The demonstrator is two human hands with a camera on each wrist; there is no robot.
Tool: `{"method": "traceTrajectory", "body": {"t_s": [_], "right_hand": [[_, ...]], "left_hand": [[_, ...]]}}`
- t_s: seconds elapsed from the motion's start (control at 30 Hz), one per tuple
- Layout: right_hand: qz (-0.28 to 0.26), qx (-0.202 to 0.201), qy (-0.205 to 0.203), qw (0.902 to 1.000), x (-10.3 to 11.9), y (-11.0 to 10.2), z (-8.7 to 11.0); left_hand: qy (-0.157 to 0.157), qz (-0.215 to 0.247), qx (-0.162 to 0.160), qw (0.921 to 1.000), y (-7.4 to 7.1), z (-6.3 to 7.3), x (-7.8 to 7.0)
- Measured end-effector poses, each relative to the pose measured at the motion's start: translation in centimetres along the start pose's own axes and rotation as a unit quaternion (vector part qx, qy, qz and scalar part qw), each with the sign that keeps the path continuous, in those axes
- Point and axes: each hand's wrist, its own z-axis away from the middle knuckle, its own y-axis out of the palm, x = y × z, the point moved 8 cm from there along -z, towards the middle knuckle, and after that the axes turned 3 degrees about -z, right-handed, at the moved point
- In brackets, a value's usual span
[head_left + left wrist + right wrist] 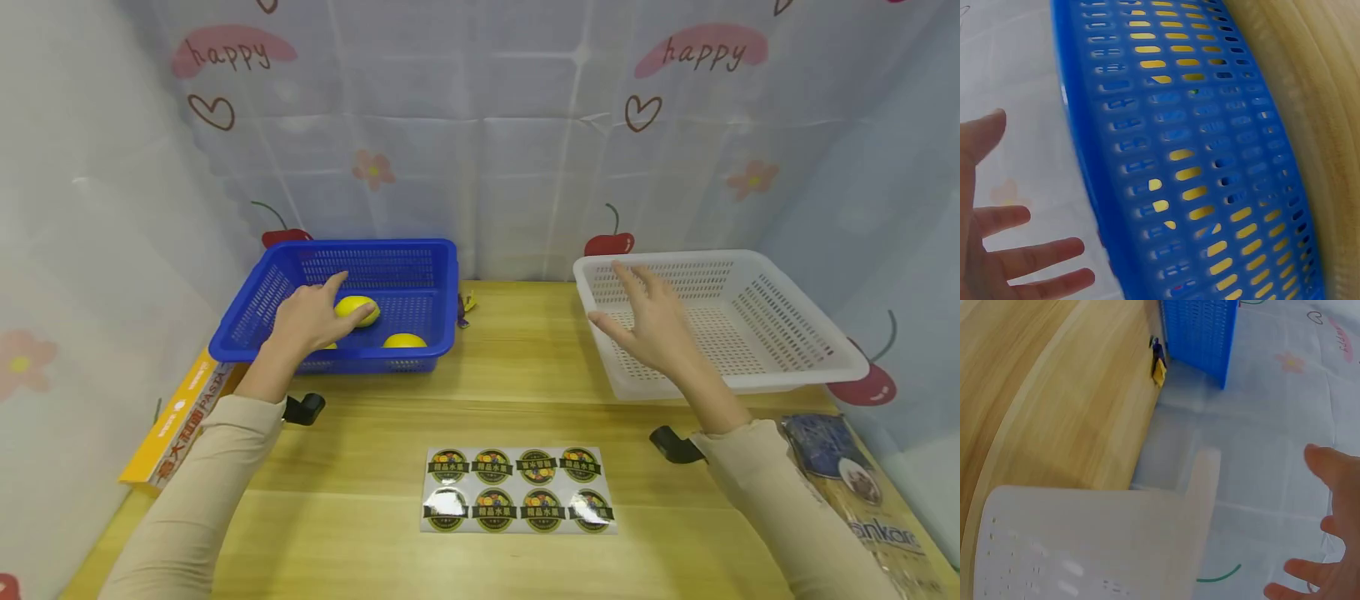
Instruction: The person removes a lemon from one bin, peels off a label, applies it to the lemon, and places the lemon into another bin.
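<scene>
My left hand [306, 318] hovers over the front left of a blue plastic basket [444, 333], fingers spread and holding nothing. Inside that basket lie several yellow lemons [405, 341], partly hidden by the hand and the front wall; in the left wrist view, yellow shows through the slots of the blue basket [1094, 181]. Over the left side of a white plastic basket [806, 333] is my right hand [654, 327], its fingers apart with nothing in them. The right wrist view shows the hand [1335, 512] clear of the white basket's wall [1072, 531].
A sheet of round fruit stickers [519, 490] lies at the table's front middle. An orange pasta box [176, 421] is at the left, a blue and tan bag [862, 500] at the right. A small purple and yellow item [465, 308] sits beside the blue basket.
</scene>
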Motion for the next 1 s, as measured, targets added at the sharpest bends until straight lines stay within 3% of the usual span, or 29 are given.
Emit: {"method": "traceTrajectory", "body": {"t_s": [0.1, 0.3, 0.47, 0.73, 0.83, 1.0], "right_hand": [[-0.031, 0.008, -0.015, 0.9994, 0.5, 0.6, -0.4], [-0.128, 0.033, -0.017, 0.9911, 2.2, 3.1, -2.0], [-0.239, 0.062, -0.014, 0.9688, 4.7, 5.9, -4.1], [-0.358, 0.140, 0.078, 0.9200, 6.7, 11.5, -7.0], [-0.372, 0.154, 0.094, 0.9106, 7.2, 13.3, -7.9], [-0.379, 0.150, 0.104, 0.9073, 8.2, 15.5, -9.1]], "left_hand": [[0.007, 0.002, 0.020, 0.9998, 0.5, 0.1, 0.3], [0.016, 0.016, 0.115, 0.9931, 2.2, 0.3, 0.8], [0.025, 0.052, 0.157, 0.9859, 3.2, 0.5, 1.1], [0.017, 0.076, 0.182, 0.9803, 4.0, 0.4, 2.6], [0.009, 0.072, 0.190, 0.9790, 4.3, 0.3, 3.3], [-0.003, 0.070, 0.213, 0.9746, 5.0, 0.1, 4.2]]}}
